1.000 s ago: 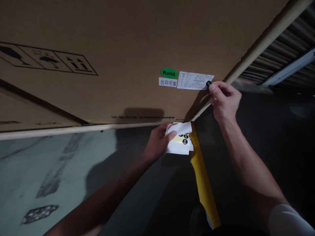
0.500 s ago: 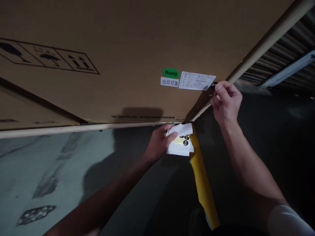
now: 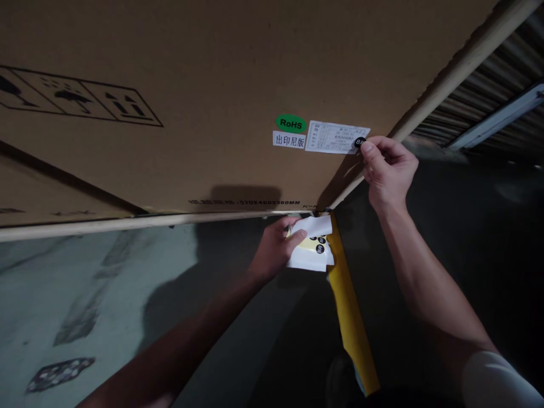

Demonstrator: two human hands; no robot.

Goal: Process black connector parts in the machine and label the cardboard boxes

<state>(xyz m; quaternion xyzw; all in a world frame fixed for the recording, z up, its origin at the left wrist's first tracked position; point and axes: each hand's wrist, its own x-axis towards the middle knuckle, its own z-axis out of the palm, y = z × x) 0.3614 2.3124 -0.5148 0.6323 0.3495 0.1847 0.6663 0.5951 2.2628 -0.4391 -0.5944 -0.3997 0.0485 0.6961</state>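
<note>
Between the thumb and forefinger of my right hand (image 3: 391, 170) is a round black sticker (image 3: 359, 142), over the right end of a white printed label (image 3: 334, 137) on a cardboard box (image 3: 221, 85). Whether the sticker touches the label I cannot tell. Left of that label are a green RoHS sticker (image 3: 291, 123) and a small white label (image 3: 289, 139). Just below the box's bottom edge, my left hand (image 3: 278, 243) grips white and yellow sticker sheets (image 3: 310, 259) with several round black stickers on them.
A yellow strip (image 3: 348, 306) runs along the grey-green floor (image 3: 178, 334) below the box corner. Corrugated material (image 3: 476, 85) with a pale metal bar (image 3: 501, 116) is at the upper right. A worn patch (image 3: 62, 374) marks the floor at lower left.
My right hand has moved slightly left with the black sticker, which was beside the white label and now overlaps its right end in view. The box markings have shifted slightly left in view.
</note>
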